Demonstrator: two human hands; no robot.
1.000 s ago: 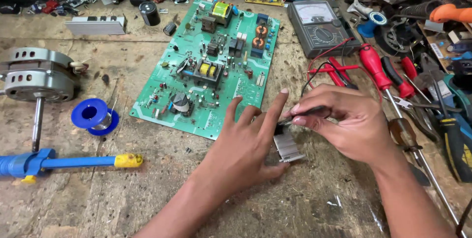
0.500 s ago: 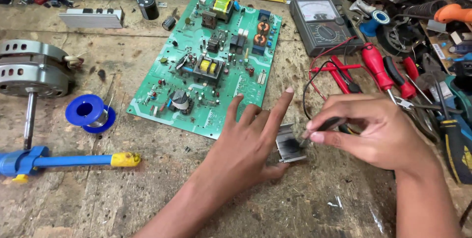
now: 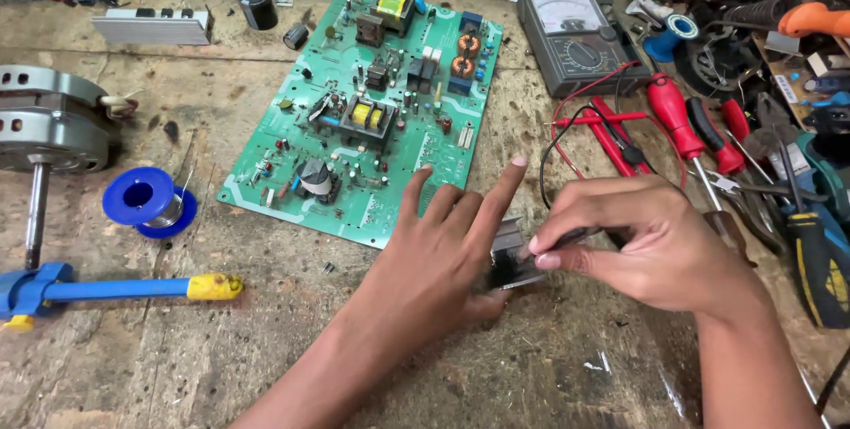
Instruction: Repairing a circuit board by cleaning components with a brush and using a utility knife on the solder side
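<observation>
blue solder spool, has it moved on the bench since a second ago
No. The blue solder spool sits in the same spot beside the green circuit board; its small shift in frame matches the board's, so only the camera moved.

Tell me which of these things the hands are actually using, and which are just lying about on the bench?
In use:
left hand, steadying the metal part
right hand, pressing a thin dark tool to that part

Lying about:
green circuit board
meter
red screwdriver
solder spool
motor
blue tool
</observation>
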